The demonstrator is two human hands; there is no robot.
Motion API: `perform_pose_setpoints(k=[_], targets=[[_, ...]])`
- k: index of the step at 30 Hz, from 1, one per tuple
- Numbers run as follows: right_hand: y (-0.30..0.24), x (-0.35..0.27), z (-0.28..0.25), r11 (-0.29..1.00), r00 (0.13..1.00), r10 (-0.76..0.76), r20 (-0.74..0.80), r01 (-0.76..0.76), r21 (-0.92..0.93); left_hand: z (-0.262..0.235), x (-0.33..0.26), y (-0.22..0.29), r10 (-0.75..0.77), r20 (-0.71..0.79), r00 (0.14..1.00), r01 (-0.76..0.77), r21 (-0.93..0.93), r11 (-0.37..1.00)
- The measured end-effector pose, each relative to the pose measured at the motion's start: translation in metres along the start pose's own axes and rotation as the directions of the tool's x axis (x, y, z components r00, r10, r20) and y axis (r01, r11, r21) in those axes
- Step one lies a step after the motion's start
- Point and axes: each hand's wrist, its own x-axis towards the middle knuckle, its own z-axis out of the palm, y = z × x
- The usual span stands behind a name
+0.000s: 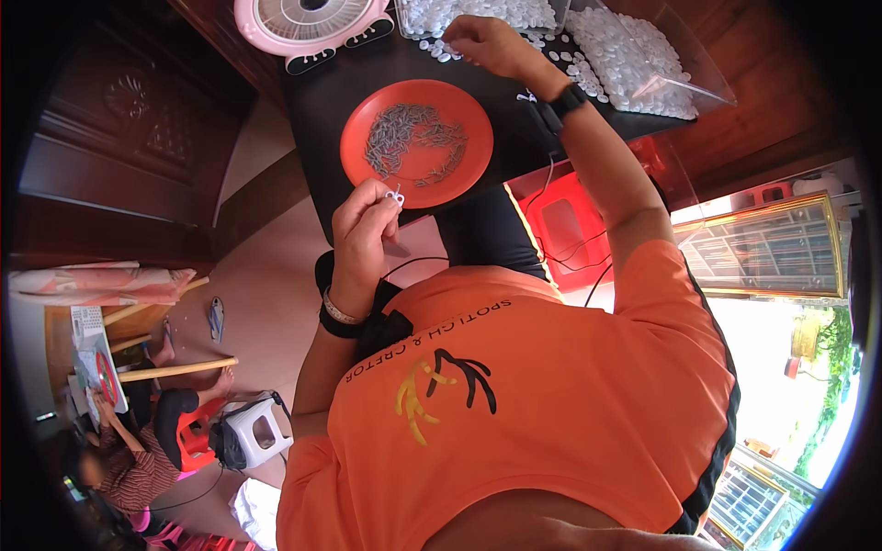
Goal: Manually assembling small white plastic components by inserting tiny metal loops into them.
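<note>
My left hand (361, 228) is closed near the front rim of an orange-red plate (353, 147). Between its thumb and forefinger is a small white plastic clip (394, 197) with a thin pin sticking out. Many short grey nail-like metal pins (401, 131) lie heaped in the plate. My right hand (485, 44) reaches to the far side of the dark table, its fingers bent together over loose white clips (439, 48). Whatever those fingertips hold is too small to make out.
A pink fan (312, 20) stands at the far left of the table (317, 96). Clear containers of white clips (625, 55) sit at the back and far right, with clips spilled around them. A red stool (571, 216) is beneath. Another person (138, 459) sits at lower left.
</note>
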Motion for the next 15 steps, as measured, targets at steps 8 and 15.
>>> perform_pose_setpoints(k=[8, 15], targets=[[-0.095, -0.069, 0.02, 0.643, 0.972, -0.052, 0.228, -0.142, 0.753, 0.01, 0.016, 0.007, 0.285, 0.033, 0.958, -0.275, -0.179, 0.945], [-0.124, -0.099, 0.053, 0.675, 0.984, -0.14, 0.111, 0.013, 0.738, 0.008, 0.023, -0.004, 0.206, -0.009, 0.978, -0.199, -0.304, 0.931]])
